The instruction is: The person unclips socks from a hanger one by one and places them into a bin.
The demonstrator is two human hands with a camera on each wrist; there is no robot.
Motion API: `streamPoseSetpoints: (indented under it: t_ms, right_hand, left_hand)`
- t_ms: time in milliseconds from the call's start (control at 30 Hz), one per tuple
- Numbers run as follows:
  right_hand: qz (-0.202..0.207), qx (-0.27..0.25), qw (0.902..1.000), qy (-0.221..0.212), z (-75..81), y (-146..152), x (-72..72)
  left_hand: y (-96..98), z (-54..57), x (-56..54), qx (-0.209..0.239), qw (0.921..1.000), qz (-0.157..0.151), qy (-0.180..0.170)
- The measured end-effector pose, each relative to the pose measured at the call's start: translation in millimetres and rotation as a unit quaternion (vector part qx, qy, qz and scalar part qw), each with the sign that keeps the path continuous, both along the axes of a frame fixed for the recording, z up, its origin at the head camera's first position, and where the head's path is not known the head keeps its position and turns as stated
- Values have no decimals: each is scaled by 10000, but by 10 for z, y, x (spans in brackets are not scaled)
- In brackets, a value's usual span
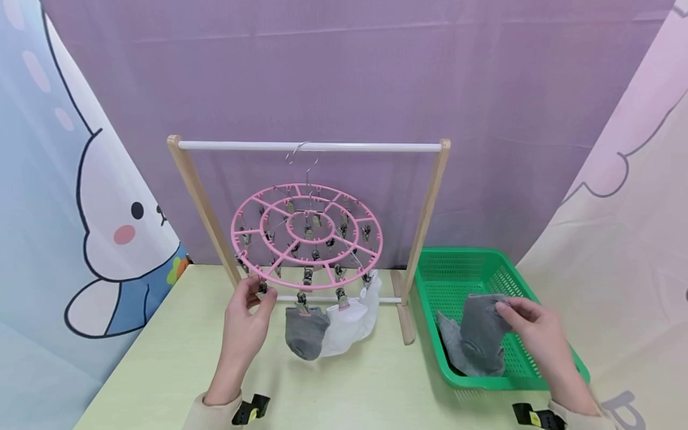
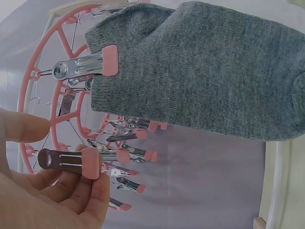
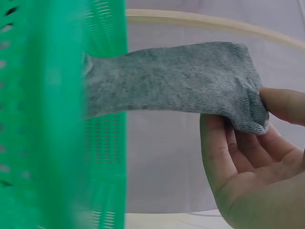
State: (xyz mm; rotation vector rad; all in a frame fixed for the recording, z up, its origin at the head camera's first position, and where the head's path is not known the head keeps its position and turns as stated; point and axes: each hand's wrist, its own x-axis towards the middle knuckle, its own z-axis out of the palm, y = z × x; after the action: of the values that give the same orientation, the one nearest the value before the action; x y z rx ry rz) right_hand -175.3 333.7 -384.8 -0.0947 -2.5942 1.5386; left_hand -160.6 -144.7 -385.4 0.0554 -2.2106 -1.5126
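My right hand (image 1: 540, 334) pinches a grey sock (image 3: 167, 78) by its cuff between thumb and fingers, and the sock hangs down into the green basket (image 1: 486, 252). Another grey sock (image 1: 452, 343) lies in the basket beside it. At the near left rim of the pink round clip hanger (image 1: 258, 276), my left hand (image 1: 244, 328) is around a metal clip (image 2: 69, 162) with pink tips. Its fingers lie behind that clip, while the thumb (image 2: 28, 126) stands apart from it. A grey sock (image 1: 306, 334) and white socks (image 1: 344, 328) hang from nearby clips.
The hanger hooks over the white bar (image 1: 365, 147) of a wooden stand (image 1: 430, 203) on the pale table (image 1: 156, 358). Several other clips dangle from its rings. A purple cloth (image 1: 333, 71) covers the back, with printed curtains at both sides.
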Motion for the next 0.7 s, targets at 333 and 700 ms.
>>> streamPoseSetpoints:
  t_ms: [333,700]
  right_hand:
    - [-154,12,9958,-898,-221,66,-2]
    - [-373,361,9920,-1151,-391,171,-29]
  left_hand:
    - [-46,-13,-2,-2,9998,-73,195]
    - [-14,-57,66,-322,9793,508,1933]
